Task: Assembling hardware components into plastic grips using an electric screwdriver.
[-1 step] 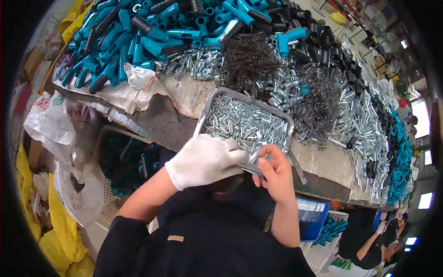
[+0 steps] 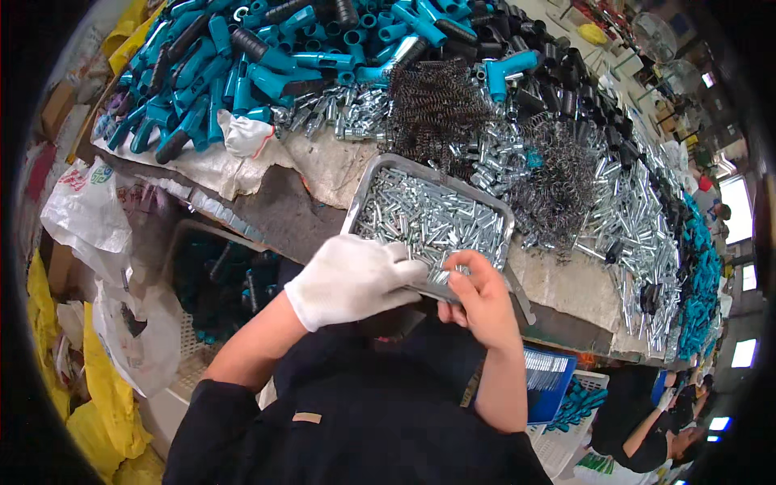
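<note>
Centrally, one shallow metal tray, rectangular with rounded corners, placed at the near edge of the table and filled with loose silvery pins. Left hand, in a white knit glove, over the tray's near left part, fingers bent toward the right. Right hand, bare, at the near right corner, thumb and forefinger brought close together. Between the two, a narrow grey metal edge; whether this is a held part or the tray's rim cannot be told, nor whether either set of fingers grips anything. Just right of the tray, one flat metal strip. Beyond it, a mass of dark coil springs, with a second, greyer heap of springs to the right. Far left, a large pile of teal and black handles, one crumpled white cloth before it. Lower right, below table level, one blue container beside a pale crate containing teal parts.
</note>
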Action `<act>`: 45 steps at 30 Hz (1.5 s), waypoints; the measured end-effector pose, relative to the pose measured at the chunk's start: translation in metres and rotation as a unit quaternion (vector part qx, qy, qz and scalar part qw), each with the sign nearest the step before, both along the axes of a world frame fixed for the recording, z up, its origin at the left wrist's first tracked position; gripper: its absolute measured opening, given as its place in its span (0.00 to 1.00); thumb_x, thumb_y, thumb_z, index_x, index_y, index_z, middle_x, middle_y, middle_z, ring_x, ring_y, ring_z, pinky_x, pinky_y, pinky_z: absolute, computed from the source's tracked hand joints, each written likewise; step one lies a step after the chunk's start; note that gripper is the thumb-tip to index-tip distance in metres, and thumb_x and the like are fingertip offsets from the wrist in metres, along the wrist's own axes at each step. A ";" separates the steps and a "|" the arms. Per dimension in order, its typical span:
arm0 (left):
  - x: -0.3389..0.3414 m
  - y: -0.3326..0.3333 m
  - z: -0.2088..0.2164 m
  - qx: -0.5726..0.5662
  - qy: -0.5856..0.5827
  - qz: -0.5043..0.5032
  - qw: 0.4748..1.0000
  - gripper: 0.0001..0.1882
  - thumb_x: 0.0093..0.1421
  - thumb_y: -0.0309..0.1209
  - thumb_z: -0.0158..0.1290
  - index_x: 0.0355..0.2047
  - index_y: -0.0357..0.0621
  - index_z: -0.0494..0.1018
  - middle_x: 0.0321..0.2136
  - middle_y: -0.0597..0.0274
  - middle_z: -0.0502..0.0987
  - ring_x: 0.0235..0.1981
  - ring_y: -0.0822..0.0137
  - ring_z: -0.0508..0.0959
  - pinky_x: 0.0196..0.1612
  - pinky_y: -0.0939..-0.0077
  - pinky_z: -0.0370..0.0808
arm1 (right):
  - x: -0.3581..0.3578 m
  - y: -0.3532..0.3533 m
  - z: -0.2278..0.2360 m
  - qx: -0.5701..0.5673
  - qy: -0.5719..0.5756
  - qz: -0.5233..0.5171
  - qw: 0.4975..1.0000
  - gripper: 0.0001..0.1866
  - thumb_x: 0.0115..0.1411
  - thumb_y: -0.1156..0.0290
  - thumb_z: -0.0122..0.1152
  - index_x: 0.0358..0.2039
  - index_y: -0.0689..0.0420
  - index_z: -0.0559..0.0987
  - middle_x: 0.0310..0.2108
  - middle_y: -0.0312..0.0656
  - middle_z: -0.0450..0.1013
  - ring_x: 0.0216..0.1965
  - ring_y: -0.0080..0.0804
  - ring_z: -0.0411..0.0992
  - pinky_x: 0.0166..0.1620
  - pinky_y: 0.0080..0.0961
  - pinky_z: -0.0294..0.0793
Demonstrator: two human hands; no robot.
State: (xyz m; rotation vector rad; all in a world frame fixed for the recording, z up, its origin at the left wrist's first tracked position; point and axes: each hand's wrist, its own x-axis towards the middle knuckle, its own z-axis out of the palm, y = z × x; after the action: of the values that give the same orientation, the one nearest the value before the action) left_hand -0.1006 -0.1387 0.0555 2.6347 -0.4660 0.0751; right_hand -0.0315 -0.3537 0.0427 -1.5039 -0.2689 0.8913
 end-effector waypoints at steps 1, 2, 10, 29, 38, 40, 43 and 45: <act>-0.002 0.005 -0.010 0.005 -0.004 0.040 0.999 0.13 0.51 0.42 0.60 0.36 0.55 0.76 0.23 0.62 0.76 0.24 0.58 0.78 0.24 0.66 0.73 | 0.011 0.002 0.000 -0.072 -0.083 -0.028 0.994 0.11 0.65 0.70 0.52 0.47 0.56 0.70 0.21 0.39 0.75 0.16 0.17 0.65 0.20 0.16 0.62; -0.005 0.015 -0.020 -0.057 -0.019 0.097 0.994 0.11 0.54 0.38 0.58 0.36 0.50 0.77 0.24 0.58 0.77 0.25 0.55 0.79 0.26 0.65 0.74 | 0.023 0.003 0.000 -0.112 -0.166 -0.056 0.978 0.12 0.64 0.70 0.53 0.48 0.56 0.71 0.23 0.39 0.76 0.17 0.18 0.66 0.22 0.18 0.64; 0.002 0.060 -0.083 -0.435 -0.029 0.391 0.810 0.13 0.61 0.33 0.52 0.35 0.33 0.75 0.20 0.53 0.74 0.24 0.75 0.72 0.29 0.74 0.69 | 0.161 0.044 -0.009 -0.477 -0.606 -0.122 0.625 0.19 0.55 0.66 0.62 0.45 0.60 0.71 0.36 0.51 0.76 0.35 0.50 0.77 0.39 0.41 0.75; -0.001 0.061 -0.081 -0.461 0.005 0.356 0.813 0.13 0.61 0.33 0.51 0.35 0.33 0.76 0.20 0.65 0.72 0.23 0.78 0.67 0.27 0.79 0.66 | 0.191 0.009 0.016 -0.130 -0.539 -0.311 0.772 0.18 0.58 0.65 0.65 0.42 0.62 0.72 0.31 0.41 0.76 0.31 0.25 0.73 0.36 0.22 0.71; 0.001 0.058 -0.079 -0.416 -0.029 0.362 0.834 0.12 0.63 0.33 0.49 0.29 0.36 0.73 0.17 0.70 0.69 0.20 0.80 0.66 0.23 0.81 0.63 | 0.222 -0.001 0.034 -0.179 -0.470 -0.277 0.819 0.21 0.56 0.65 0.68 0.42 0.66 0.72 0.35 0.44 0.77 0.35 0.24 0.73 0.40 0.20 0.71; 0.001 0.057 -0.078 -0.419 -0.026 0.362 0.832 0.12 0.62 0.33 0.49 0.29 0.36 0.73 0.17 0.70 0.69 0.19 0.80 0.66 0.23 0.80 0.63 | 0.225 0.000 0.025 -0.161 -0.466 -0.295 0.818 0.21 0.55 0.64 0.67 0.43 0.65 0.74 0.41 0.47 0.76 0.36 0.25 0.74 0.41 0.23 0.72; 0.001 0.057 -0.076 -0.423 -0.017 0.367 0.829 0.12 0.62 0.33 0.49 0.28 0.36 0.73 0.17 0.70 0.69 0.19 0.80 0.66 0.23 0.80 0.62 | 0.213 -0.002 0.015 -0.231 -0.649 -0.254 0.679 0.22 0.53 0.66 0.68 0.46 0.61 0.75 0.39 0.45 0.77 0.30 0.28 0.75 0.37 0.26 0.72; 0.001 0.057 -0.075 -0.430 -0.014 0.366 0.825 0.12 0.62 0.33 0.49 0.28 0.36 0.73 0.17 0.70 0.69 0.19 0.80 0.66 0.23 0.80 0.62 | 0.193 -0.007 0.016 -0.209 -0.597 -0.246 0.734 0.23 0.52 0.66 0.68 0.46 0.61 0.75 0.39 0.45 0.76 0.29 0.28 0.75 0.36 0.27 0.72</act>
State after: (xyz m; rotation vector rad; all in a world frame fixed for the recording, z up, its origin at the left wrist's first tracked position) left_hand -0.0999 -0.0812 -0.0192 1.7521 0.5101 0.4484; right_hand 0.1612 -0.3610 0.0590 -2.2672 -0.5726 -0.6156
